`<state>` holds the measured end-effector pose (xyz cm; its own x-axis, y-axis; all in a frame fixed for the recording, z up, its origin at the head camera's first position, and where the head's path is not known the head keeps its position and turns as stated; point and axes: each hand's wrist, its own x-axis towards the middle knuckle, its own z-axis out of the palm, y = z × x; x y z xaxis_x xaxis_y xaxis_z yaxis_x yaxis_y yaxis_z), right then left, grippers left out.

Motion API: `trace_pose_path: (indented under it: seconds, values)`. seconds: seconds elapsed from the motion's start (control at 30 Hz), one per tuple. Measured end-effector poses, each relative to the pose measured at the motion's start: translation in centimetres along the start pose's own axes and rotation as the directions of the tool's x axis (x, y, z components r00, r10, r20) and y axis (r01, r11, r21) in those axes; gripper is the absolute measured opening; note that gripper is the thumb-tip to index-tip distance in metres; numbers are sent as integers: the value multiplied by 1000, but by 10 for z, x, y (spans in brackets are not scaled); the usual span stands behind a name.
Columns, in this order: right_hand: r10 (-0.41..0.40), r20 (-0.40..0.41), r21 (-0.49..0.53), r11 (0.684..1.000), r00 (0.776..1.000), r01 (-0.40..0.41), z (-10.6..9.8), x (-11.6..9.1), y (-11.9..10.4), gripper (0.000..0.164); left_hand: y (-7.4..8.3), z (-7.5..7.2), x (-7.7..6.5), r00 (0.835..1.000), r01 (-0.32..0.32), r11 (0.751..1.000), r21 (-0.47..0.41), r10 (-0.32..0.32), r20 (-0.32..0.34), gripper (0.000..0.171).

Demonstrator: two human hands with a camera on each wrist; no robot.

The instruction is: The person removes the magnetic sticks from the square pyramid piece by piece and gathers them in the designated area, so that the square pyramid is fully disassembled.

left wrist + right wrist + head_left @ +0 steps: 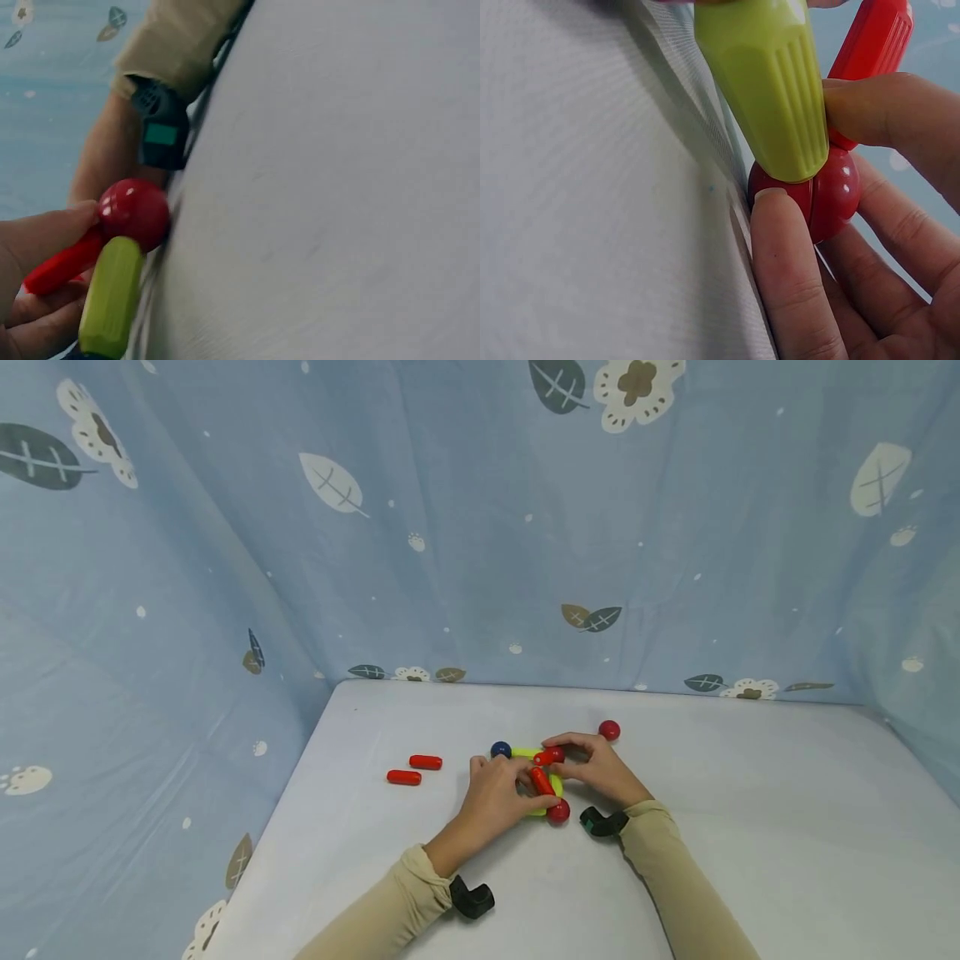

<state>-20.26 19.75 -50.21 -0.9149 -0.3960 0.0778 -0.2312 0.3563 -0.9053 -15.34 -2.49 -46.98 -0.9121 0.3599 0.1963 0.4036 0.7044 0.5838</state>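
A magnetic-style frame of yellow-green rods (pixel 557 785) and balls lies between both hands, with a blue ball (pixel 501 749) at its far left corner. My left hand (pixel 491 797) pinches a red rod (pixel 542 781) that meets the near red ball (pixel 558 811); in the left wrist view, the thumb lies right at that red ball (pixel 135 214), beside a yellow-green rod (pixel 111 296). My right hand (pixel 598 770) grips the far right red ball (pixel 832 191), where a yellow-green rod (pixel 769 90) and another red rod (pixel 874 45) join. Fingers partly hide the frame.
Two loose red rods, one farther back (pixel 426 762) and one nearer (pixel 403 777), lie to the left on the white table (pixel 750 827). A loose red ball (pixel 609 730) sits beyond my right hand. Blue patterned cloth (pixel 480 527) hangs behind the table.
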Motion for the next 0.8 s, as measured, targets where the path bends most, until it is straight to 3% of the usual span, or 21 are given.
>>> trace_pose_path:
  seconds: [0.4, 0.8]
  values:
    - [-20, 6, 9, 1000, 1000, 20, -1, 1, -1, 36, 3, 3, -5, 1000, 3, 985, -170, 1, 26, 33]
    - [-15, 8, 14, 1000, 1000, 15, 0, 0, 0, 36, 2, 2, -4, 999, 5, 977, -215, 7, 54, 32]
